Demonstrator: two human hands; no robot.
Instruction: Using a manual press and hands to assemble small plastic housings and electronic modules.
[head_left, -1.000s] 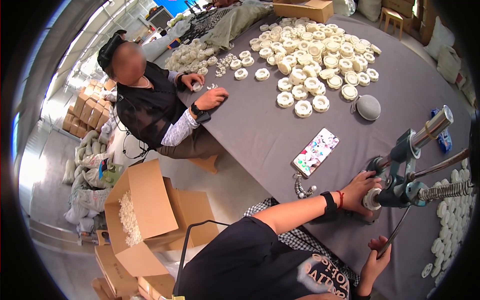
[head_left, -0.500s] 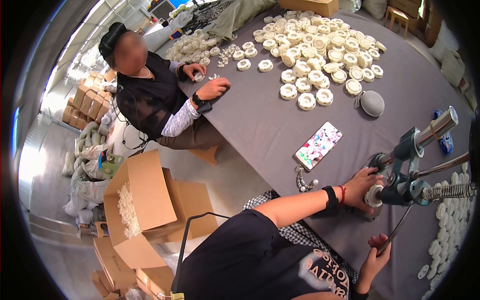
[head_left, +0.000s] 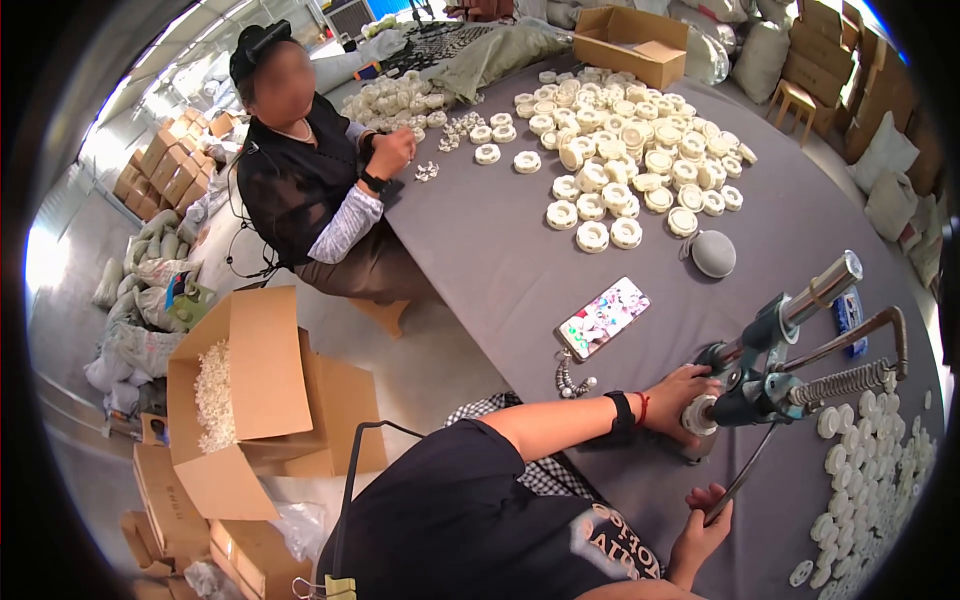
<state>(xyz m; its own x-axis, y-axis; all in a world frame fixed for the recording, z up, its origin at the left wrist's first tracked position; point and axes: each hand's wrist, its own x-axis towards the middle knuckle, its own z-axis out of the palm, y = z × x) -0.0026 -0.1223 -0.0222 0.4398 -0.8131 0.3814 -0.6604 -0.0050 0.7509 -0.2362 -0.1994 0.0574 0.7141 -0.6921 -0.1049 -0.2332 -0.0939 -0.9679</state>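
Observation:
A green hand press with a steel column stands at the table's right side. My left hand reaches to its base, with its fingers curled round a round cream plastic part under the press head. The palm partly hides the base. Lower down, my right hand has its fingers bent round the press's thin metal lever. A coil spring and a bent steel bar project from the press on the right.
A large heap of cream round parts covers the far table. More white parts lie at right. A phone and a grey round device lie nearby. A co-worker sits at left beside an open carton.
My view has swung, so the table and press sit further left and lower. The co-worker's hands have come together above the table. My hands keep their places at the press.

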